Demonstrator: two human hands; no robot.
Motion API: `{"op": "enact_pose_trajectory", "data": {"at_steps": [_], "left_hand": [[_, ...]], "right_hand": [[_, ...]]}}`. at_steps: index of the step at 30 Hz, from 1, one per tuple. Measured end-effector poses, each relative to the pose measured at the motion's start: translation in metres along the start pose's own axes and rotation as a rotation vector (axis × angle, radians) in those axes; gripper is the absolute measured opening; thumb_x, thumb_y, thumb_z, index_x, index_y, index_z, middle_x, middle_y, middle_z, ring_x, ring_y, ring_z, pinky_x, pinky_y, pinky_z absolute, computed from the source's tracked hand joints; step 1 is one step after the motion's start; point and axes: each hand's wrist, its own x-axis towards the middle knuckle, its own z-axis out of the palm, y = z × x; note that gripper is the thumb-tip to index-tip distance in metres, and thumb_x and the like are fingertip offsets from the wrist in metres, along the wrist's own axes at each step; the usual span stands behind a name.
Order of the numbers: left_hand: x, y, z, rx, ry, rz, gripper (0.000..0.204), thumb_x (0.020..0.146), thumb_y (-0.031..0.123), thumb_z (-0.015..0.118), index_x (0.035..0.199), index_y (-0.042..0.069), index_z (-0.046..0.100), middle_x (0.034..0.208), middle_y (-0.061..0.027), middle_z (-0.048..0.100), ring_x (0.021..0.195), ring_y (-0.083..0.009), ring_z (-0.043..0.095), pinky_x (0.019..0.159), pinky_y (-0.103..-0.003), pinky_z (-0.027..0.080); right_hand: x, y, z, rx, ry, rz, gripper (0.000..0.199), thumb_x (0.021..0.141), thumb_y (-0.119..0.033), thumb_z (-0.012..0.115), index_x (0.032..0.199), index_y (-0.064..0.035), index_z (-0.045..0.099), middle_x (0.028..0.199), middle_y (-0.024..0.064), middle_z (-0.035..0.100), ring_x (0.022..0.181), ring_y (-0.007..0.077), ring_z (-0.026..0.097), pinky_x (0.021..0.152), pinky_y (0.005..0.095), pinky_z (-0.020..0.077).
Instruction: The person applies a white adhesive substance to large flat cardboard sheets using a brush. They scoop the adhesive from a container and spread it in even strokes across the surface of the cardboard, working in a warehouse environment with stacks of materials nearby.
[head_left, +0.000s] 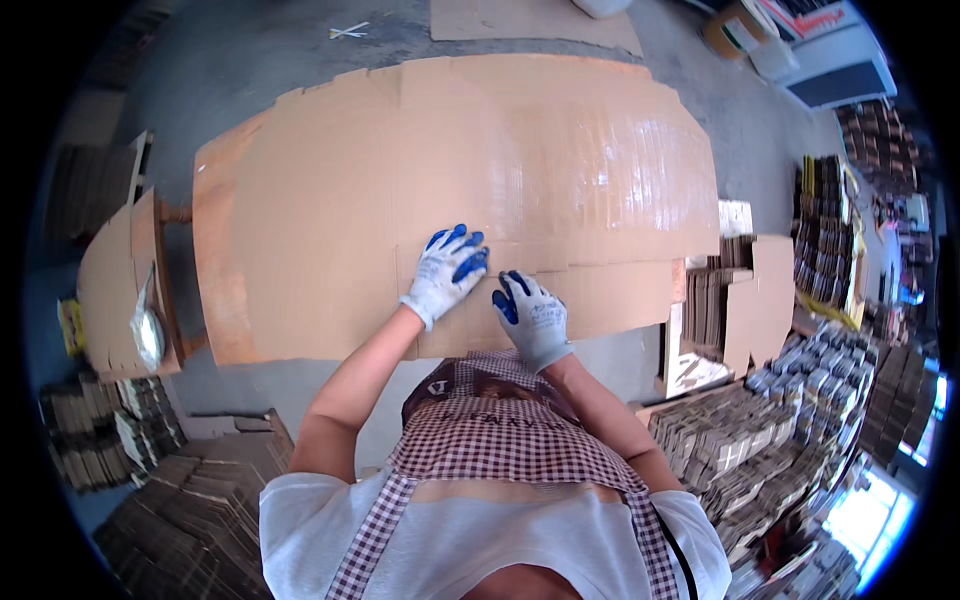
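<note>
A large sheet of brown cardboard (330,190) covers the worktable in front of me, with seams and creases across it. Near its front edge, my left hand (447,272), in a white work glove with blue-coated fingers, rests on the board with its fingers apart. Close by on the right, my right hand (533,312) wears a matching glove. Its thumb stands away from its bent fingers, and no object shows in it. Between the two hands runs a seam in the cardboard. A glossy, clear-looking layer (620,160) reflects light on the right part of the board.
Bare wood of the table (222,270) shows at the left. A smaller table (110,280) carries a shiny roll (147,335). Stacked flat cardboard (705,315) stands right of the table, and bundled cardboard pieces (730,430) fill the lower right. More cardboard stacks (190,490) lie lower left.
</note>
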Motion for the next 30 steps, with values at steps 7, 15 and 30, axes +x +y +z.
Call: {"op": "enact_pose_trajectory", "data": {"at_steps": [7,15,30], "left_hand": [[-0.081,0.043,-0.042,-0.279,0.536,-0.276,0.027,0.089,0.015,0.061,0.114,0.005,0.068,0.126,-0.0140,0.062,0.123,-0.0337,0.052,0.106,-0.041,0.039],[-0.279,0.014,-0.092,-0.405,0.891,-0.842,0.027,0.095,0.019,0.058,0.114,0.002,0.067,0.109,-0.0124,0.070,0.102,-0.0230,0.065,0.094,-0.033,0.048],[-0.488,-0.215,-0.238,-1.005,1.359,-0.881,0.030,0.102,0.013,0.049,0.125,-0.002,0.059,0.116,-0.0109,0.066,0.107,-0.0192,0.063,0.097,-0.030,0.048]], "right_hand": [[-0.008,-0.068,-0.001,0.086,-0.091,-0.424,0.040,0.090,-0.031,0.061,0.125,-0.0133,0.059,0.122,0.0095,0.063,0.104,0.0289,0.063,0.089,0.0431,0.0488],[-0.011,-0.183,0.028,0.291,-0.263,-0.444,0.031,0.087,-0.021,0.067,0.116,-0.0121,0.067,0.109,0.0108,0.068,0.097,0.0278,0.066,0.083,0.0379,0.0526],[0.207,-0.653,0.453,1.360,-1.259,0.299,0.038,0.099,-0.035,0.052,0.131,-0.0146,0.054,0.128,0.0080,0.060,0.114,0.0277,0.057,0.092,0.0413,0.0480]]}}
